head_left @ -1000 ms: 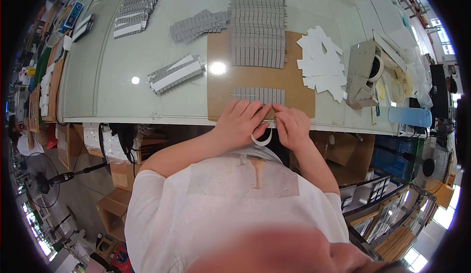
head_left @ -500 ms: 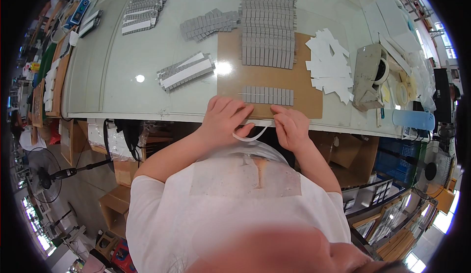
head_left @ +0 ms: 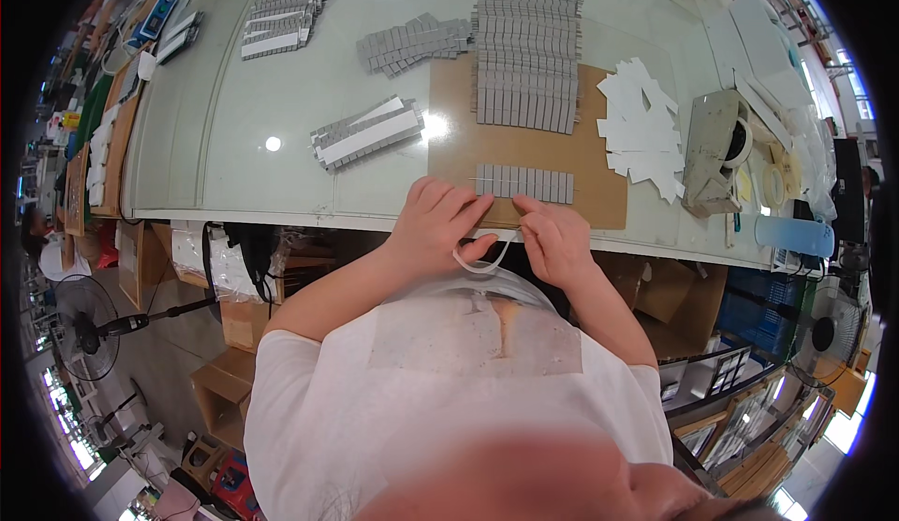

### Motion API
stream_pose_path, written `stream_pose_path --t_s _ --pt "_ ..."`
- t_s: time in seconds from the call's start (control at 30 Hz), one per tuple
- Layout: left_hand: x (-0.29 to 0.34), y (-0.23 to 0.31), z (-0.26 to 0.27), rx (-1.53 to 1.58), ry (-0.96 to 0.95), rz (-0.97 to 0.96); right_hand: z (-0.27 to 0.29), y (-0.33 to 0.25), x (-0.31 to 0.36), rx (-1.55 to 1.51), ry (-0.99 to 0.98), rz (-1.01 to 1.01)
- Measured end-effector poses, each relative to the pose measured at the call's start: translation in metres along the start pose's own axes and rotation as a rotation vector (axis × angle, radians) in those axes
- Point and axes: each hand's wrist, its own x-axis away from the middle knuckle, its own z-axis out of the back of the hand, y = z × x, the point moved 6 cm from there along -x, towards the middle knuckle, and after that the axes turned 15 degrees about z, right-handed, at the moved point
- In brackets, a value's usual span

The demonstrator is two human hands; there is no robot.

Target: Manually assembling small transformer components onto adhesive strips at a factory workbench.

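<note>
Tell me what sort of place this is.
Probably a workshop or small assembly floor: a long glossy worktable carries stacked grey segmented strips, a standing fan is nearby, and an open cardboard box sits below.

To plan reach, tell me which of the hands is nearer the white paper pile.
Right. The right hand is left of the white paper pile and closer to the body; the left hand is farther left.
</note>
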Motion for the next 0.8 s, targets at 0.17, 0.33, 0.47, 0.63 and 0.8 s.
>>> stream_pose_path --t_s 0.17,0.33,0.47,0.63,0.8 --pt "-0.0005 0.0024 -0.0033 -0.04 -0.033 -0.015 -0.0067 -0.0024 -0.0058 -0.015 -0.034 0.033" --pt "-0.0009 0.0032 -0.0047 -0.053 -0.044 -0.006 -0.0084 -0.0029 -0.0082 -0.017 -0.025 0.039" --pt "-0.0007 0.0029 -0.0051 -0.053 -0.043 -0.009 -0.0081 -0.003 -0.0083 -0.01 -0.017 0.047" --pt "-0.0002 0.003 -0.0054 -0.067 -0.047 -0.012 -0.0077 -0.0028 -0.0061 -0.012 -0.002 0.04" --pt "-0.0018 0.0058 -0.0068 -0.092 -0.089 -0.007 -0.0062 -0.0023 -0.0028 0.03 0.056 0.013"
